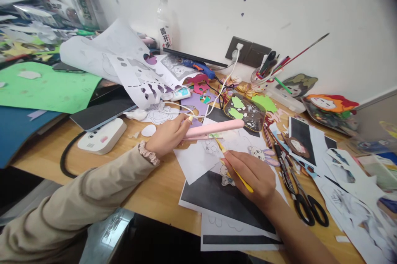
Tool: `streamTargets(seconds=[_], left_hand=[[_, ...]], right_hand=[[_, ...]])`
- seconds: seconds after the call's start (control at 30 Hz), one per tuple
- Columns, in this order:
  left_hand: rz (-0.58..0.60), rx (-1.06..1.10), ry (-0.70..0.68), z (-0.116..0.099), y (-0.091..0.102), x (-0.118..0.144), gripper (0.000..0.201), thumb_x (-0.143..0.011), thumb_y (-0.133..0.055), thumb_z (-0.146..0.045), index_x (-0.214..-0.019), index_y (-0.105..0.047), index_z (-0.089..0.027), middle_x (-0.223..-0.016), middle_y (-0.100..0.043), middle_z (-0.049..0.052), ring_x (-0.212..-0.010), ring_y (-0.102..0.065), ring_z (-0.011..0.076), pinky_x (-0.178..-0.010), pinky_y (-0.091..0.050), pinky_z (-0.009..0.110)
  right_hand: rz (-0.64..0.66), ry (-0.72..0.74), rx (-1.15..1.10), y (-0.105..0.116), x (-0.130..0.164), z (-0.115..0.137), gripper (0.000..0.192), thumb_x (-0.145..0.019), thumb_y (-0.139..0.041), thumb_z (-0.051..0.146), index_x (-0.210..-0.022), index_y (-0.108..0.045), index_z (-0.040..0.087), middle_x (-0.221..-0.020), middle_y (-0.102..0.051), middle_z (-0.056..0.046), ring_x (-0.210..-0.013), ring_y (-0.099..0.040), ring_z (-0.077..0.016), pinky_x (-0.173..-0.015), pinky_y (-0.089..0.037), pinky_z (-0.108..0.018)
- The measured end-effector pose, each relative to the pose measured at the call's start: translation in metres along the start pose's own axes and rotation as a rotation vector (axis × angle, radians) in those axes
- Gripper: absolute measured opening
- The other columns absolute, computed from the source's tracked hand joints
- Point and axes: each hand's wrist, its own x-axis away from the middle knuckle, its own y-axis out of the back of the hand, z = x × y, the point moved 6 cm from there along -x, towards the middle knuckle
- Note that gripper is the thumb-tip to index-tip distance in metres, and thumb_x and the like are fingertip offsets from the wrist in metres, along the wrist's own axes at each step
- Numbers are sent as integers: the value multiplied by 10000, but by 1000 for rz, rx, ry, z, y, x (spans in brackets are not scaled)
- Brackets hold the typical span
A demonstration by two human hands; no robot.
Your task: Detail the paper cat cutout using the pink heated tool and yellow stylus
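My left hand grips the end of a long pink tool that lies across the papers, a white cable running from near it. My right hand holds a thin yellow craft knife or pen, its tip down on a white printed sheet with small cartoon figures. A cut-out cartoon piece lies just left of my right hand, on a black-and-white sheet.
Black scissors and pens lie right of my right hand. A pen cup, wall socket, water bottle, blue glue gun, tablet, white device, green paper and paper cut-outs crowd the wooden desk.
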Motion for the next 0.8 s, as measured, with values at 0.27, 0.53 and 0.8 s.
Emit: streamTargets(seconds=[0.27,0.53,0.8], left_hand=[[-14,-6,1,2,-2,-1,401,-814,-140,-445,-862,-459,-206,-640,-522,2,-618,-496,167,-607,-350,278],[-9,-9,-4,2,-2,-1,367,-816,-152,-427,-848,-447,-210,-598,-499,-11,-598,-492,161,-596,-345,269],[12,-27,5,-2,0,-1,363,-819,-155,-396,-878,-449,-192,-529,-462,-20,-527,-477,156,-525,-322,254]], right_hand=[[-25,-30,4,2,4,-2,268,-632,-590,47,-890,-539,99,-723,-640,-72,-673,-589,-132,-598,-494,-239],[-25,-27,-13,1,3,0,274,-601,-613,19,-861,-546,70,-707,-634,-84,-670,-580,-132,-595,-488,-237],[-63,-102,-20,7,4,-6,251,-621,-593,17,-853,-548,101,-698,-635,-68,-661,-581,-113,-601,-483,-217]])
